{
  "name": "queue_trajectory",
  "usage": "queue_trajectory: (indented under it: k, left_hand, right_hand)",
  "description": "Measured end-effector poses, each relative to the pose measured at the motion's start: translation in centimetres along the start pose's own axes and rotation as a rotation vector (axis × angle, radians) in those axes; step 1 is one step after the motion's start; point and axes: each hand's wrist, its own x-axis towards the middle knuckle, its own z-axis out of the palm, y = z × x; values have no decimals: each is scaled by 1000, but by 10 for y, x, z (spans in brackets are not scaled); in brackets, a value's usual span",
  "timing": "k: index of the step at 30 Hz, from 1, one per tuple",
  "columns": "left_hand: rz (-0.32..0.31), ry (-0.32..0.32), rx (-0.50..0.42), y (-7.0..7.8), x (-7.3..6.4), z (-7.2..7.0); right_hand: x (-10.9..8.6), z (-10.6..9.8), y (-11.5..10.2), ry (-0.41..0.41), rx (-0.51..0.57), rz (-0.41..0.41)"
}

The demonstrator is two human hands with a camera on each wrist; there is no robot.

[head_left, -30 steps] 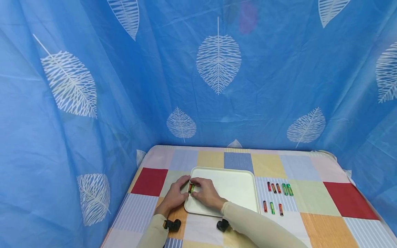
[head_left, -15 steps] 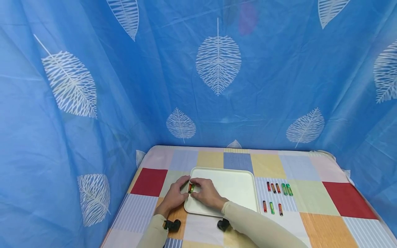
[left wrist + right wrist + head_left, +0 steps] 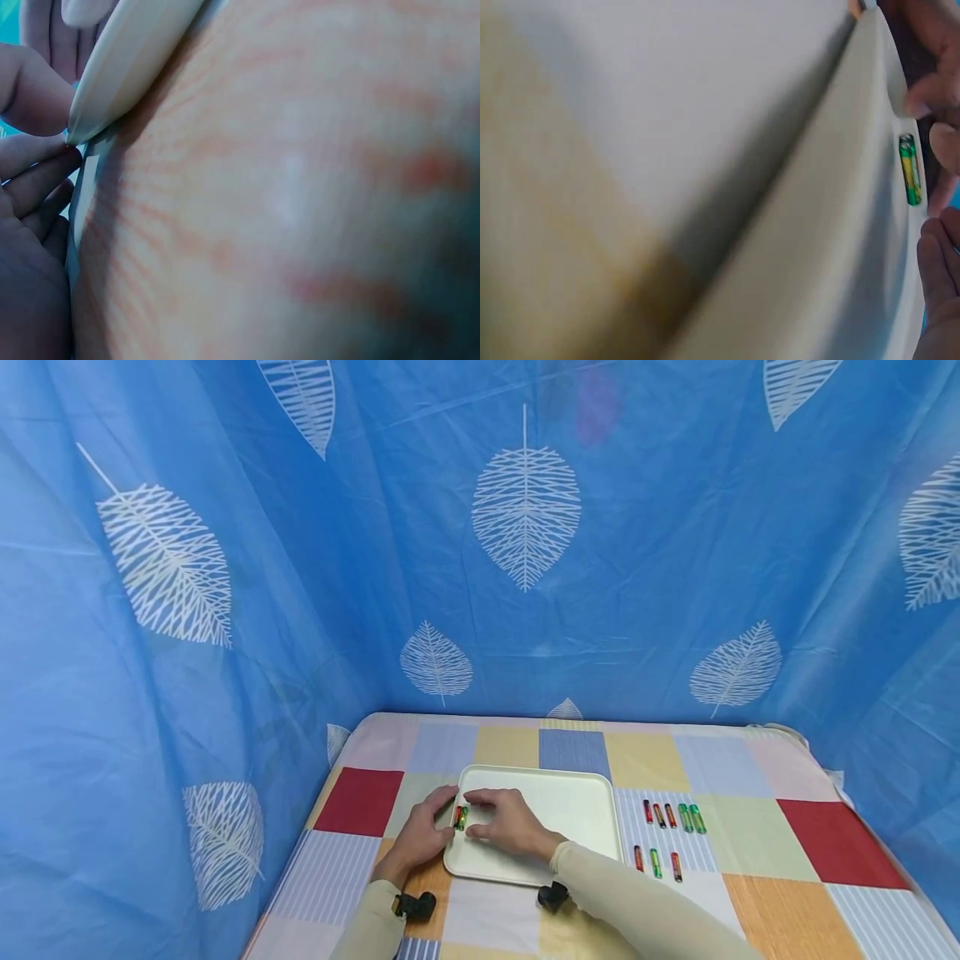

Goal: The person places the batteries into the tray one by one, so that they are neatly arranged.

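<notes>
Two small batteries stand side by side lengthwise along the left inside edge of the cream tray (image 3: 555, 827): a red battery (image 3: 457, 817) and a green battery (image 3: 464, 818). My left hand (image 3: 422, 833) rests at the tray's left rim, thumb and fingers spread apart around the pair's outer side. In the left wrist view the thumb (image 3: 45, 97) touches the rim. My right hand (image 3: 513, 825) hovers over the tray just right of the pair, its thumb and fingers parted with nothing between them. The green battery also shows in the right wrist view, between the hands.
Right of the tray, several batteries lie on the patchwork tablecloth (image 3: 750, 835) in two rows. The back row ends in green batteries (image 3: 697, 819); a red battery (image 3: 677, 867) ends the front row. Blue leaf-patterned curtains (image 3: 600, 610) enclose the table's back and sides.
My right hand has let go of the green battery and drawn slightly right, uncovering the pair. The left hand stays at the tray's left rim.
</notes>
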Motion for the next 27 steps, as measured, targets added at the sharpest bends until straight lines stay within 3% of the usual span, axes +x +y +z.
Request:
queue_trajectory:
  k: [15,27]
  left_hand:
    - [-19,2,-3,0,0,2]
    - [-29,-4,-11,2,-1,0]
  right_hand:
    - [-18,-44,3,-94,184,20]
    - [-37,-82,9,-45,306,73]
